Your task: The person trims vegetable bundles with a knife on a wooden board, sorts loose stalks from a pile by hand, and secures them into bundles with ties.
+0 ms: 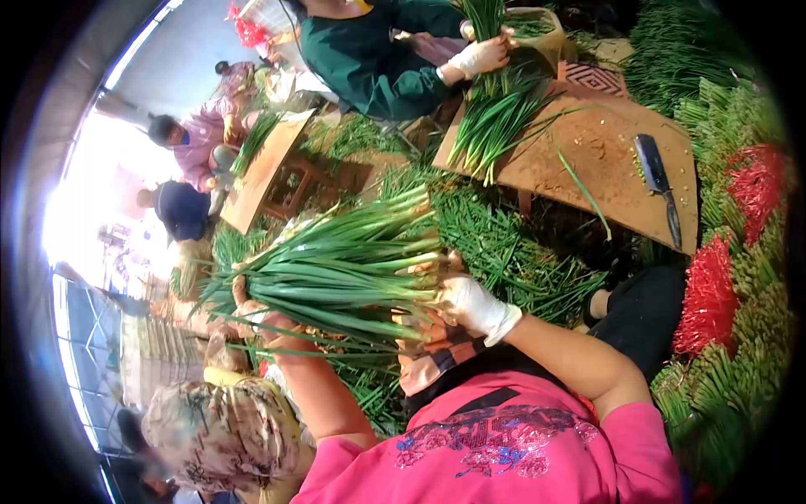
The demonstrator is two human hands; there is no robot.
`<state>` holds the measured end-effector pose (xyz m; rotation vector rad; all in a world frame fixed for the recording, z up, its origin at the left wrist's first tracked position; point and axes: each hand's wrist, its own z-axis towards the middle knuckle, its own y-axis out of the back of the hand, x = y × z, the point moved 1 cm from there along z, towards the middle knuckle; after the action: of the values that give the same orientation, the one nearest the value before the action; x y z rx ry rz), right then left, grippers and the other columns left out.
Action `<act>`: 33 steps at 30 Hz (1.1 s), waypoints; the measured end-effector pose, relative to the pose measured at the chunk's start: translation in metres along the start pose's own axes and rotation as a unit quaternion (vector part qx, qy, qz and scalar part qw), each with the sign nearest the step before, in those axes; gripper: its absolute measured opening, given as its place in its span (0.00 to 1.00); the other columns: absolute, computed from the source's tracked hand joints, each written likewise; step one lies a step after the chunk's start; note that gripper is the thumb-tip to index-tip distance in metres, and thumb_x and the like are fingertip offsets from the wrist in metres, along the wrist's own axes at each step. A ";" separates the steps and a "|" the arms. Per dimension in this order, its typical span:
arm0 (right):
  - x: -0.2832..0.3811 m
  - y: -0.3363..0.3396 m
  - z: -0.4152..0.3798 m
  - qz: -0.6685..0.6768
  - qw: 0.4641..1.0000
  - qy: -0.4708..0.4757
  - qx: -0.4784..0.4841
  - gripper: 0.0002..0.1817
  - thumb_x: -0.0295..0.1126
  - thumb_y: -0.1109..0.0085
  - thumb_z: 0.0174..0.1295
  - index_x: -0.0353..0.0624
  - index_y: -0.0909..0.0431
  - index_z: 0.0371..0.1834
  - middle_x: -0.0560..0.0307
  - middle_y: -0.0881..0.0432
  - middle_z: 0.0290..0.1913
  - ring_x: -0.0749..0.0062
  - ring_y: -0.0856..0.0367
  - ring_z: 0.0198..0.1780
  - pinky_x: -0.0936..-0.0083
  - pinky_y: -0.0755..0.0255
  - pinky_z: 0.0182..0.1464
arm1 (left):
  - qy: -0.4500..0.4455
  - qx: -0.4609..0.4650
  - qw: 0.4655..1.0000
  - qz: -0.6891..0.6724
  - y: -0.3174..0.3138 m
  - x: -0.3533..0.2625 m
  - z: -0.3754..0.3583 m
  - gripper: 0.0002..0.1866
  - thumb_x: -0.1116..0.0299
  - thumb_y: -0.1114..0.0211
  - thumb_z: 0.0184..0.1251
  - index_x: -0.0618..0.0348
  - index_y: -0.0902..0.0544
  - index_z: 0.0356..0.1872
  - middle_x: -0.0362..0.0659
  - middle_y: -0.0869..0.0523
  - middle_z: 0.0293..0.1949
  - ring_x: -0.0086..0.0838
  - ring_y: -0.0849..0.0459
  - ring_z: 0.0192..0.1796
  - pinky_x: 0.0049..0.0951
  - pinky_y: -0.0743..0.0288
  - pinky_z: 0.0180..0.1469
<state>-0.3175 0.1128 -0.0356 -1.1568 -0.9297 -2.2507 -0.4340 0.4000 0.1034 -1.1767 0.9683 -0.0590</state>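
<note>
A big bunch of chives [344, 269], long flat green leaves with pale stem ends, stretches sideways in front of my chest. My left hand [249, 309] is closed round the leafy end, its fingers partly hidden by the leaves. At the pale stem ends is my right hand [474, 307], in a white glove, with its fingers closed on them. Some leaves hang loose below the bunch. An orange and dark checked cloth [428, 357] lies under the stems on my lap.
A knife [656, 181] lies on a wooden board [588, 143] with crumbs and a loose leaf. Behind it, a gloved co-worker [369, 59] holds another bunch. Trimmed leaves [495, 235] cover the ground. Stacked chives [714, 403] and red ties [709, 298] line the right.
</note>
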 end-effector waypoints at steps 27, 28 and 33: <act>0.065 0.080 0.068 0.468 0.874 -0.125 0.021 0.13 0.36 0.43 0.64 0.38 0.22 0.44 0.54 0.18 0.42 0.75 0.21 0.43 0.79 0.30 0.53 | 0.084 0.264 0.961 0.010 -0.114 0.060 -0.048 0.14 0.76 0.32 0.50 0.60 0.27 0.36 0.38 0.25 0.30 0.21 0.29 0.27 0.21 0.25 0.23; 0.074 0.094 0.061 0.555 0.808 -0.199 0.008 0.15 0.38 0.45 0.64 0.36 0.23 0.41 0.51 0.17 0.42 0.69 0.19 0.44 0.73 0.27 0.53 | 0.091 0.286 0.954 0.008 -0.111 0.059 -0.046 0.13 0.76 0.32 0.50 0.59 0.27 0.35 0.38 0.26 0.29 0.21 0.29 0.27 0.20 0.25 0.23; 0.029 0.094 0.031 0.576 0.762 -0.253 -0.151 0.11 0.39 0.47 0.66 0.43 0.26 0.34 0.59 0.23 0.28 0.77 0.28 0.21 0.78 0.31 0.22 | 0.057 0.211 0.975 -0.047 -0.105 0.056 -0.054 0.13 0.71 0.31 0.49 0.54 0.28 0.32 0.32 0.29 0.23 0.17 0.34 0.22 0.17 0.33 0.25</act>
<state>-0.2568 0.0698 0.0360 -1.8272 0.1260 -1.0655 -0.3905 0.2860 0.1505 -0.8295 0.9427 -0.3930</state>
